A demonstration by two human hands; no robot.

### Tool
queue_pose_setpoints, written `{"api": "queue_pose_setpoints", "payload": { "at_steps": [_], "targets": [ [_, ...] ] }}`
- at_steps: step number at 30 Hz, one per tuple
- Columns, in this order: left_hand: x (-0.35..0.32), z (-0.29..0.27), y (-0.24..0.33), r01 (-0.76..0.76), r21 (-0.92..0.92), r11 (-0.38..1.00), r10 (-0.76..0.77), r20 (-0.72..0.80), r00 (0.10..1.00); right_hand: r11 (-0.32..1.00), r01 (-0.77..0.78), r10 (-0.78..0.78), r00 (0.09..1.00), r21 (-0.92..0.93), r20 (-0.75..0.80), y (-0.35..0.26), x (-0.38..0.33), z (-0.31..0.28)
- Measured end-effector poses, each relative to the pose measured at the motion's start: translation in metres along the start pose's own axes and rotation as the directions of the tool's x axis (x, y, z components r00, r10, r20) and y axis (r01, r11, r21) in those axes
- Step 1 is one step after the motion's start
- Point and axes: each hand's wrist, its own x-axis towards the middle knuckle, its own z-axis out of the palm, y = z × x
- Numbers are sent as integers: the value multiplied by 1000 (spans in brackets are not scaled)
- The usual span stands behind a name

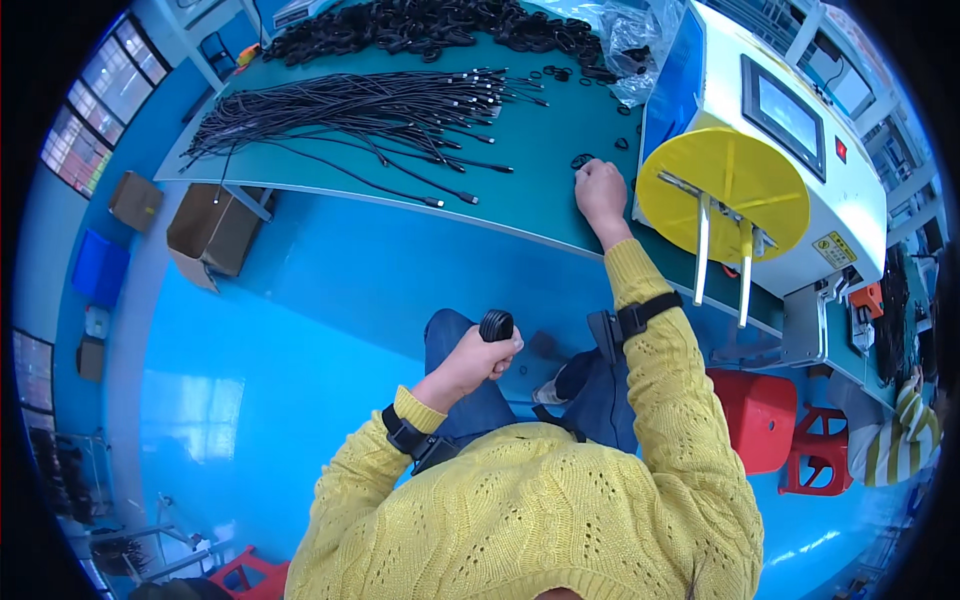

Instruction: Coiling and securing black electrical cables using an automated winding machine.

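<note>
My left hand (474,360) is wrapped around a coiled black cable (496,325) held above my lap, with the loops standing up out of the fist. Over the green tabletop, my right hand (601,192) is pinched at a small black ring (581,160), its fingertips partly hidden by the hand. Several more small black rings (622,143) are scattered near it. To the left, a spread of straight black cables (350,115) with metal plugs lies across the table.
A white machine (850,190) with a screen and a yellow disc (690,165) bearing two rods stands right of my right hand. A heap of coiled black cables (420,30) and clear plastic bags (635,45) lie at the back. Red stools (752,420) and another person sit right.
</note>
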Motion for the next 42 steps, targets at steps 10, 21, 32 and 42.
{"api": "queue_pose_setpoints", "payload": {
  "at_steps": [10,21,32,42],
  "targets": [
    [121,33,91,-459,93,884,468,-132,874,309,-496,334,855,812,395,-8,-55,-38],
    [166,33,89,-475,251,844,523,-186,832,8,-550,407,765,835,500,-5,-66,-57],
    [180,45,113,-371,927,62,626,253,737,-375,-540,370,658,753,656,22,-107,-102],
    [130,36,95,-535,477,698,636,-70,768,-323,-642,236,656,695,716,13,-140,-114]
  ]
}}
